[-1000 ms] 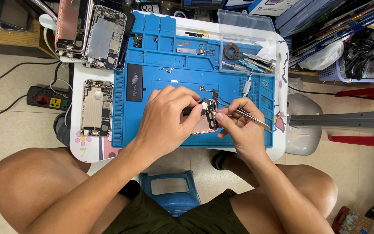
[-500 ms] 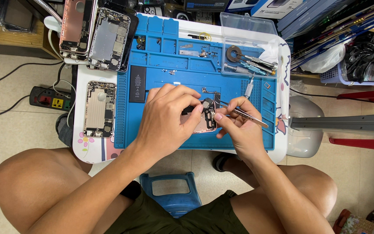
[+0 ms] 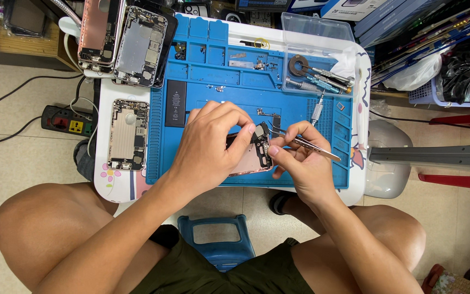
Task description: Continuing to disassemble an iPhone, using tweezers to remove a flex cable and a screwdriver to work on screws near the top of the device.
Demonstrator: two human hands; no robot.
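Small white table [image 3: 116,188] topped by a blue repair mat [image 3: 213,81]; on the mat near its front edge, a rose-gold phone housing [image 3: 251,160], opened; left hand [image 3: 208,147] clamped over that housing, fingertips closed on its upper end; right hand [image 3: 300,163] pinched together on metal tweezers [image 3: 305,142], tips down at the housing's top; at the table's left edge, a stripped phone frame [image 3: 128,133]; at the mat's left edge, a black battery [image 3: 175,103]; at the back right corner, screwdrivers [image 3: 322,80].
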